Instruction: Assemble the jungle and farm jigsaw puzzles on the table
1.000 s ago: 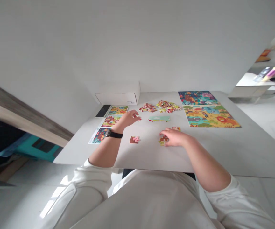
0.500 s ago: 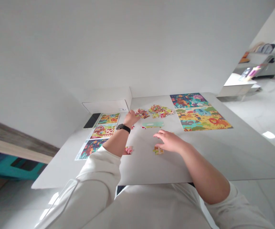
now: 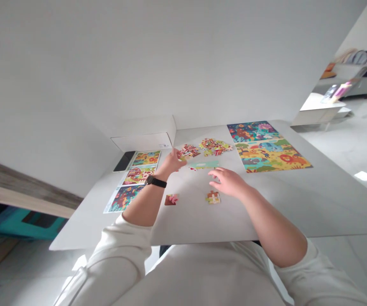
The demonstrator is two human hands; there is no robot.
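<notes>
Cream knit sleeves (image 3: 116, 250) end at bare forearms, close to the white table's near edge (image 3: 202, 238). L hand (image 3: 170, 163), w/ black-strap watch (image 3: 153, 181) on wrist, has fingers (image 3: 177, 156) bunched, tips nearly together in a pinch at a small yellow jigsaw piece (image 3: 182, 158); can't tell if it's gripped, too small. R hand (image 3: 228, 182) holds nothing, fingers (image 3: 217, 172) slightly apart & gently curled, just beyond a joined cluster of cardboard pieces (image 3: 213, 197), not touching it. To its left lies a dark red & pink piece (image 3: 170, 199), flat on the table. Further on: mint-green joined strip (image 3: 203, 164), two loose heaps of colourful pieces (image 3: 190, 150) (image 3: 214, 146) & two finished animal puzzles (image 3: 269, 156) (image 3: 252, 131), edge to edge. Left of those, three printed picture sheets (image 3: 139, 175) in a row, a black phone (image 3: 124, 161) beside them, white cardboard box (image 3: 143, 142) against the wall (image 3: 139, 63).
</notes>
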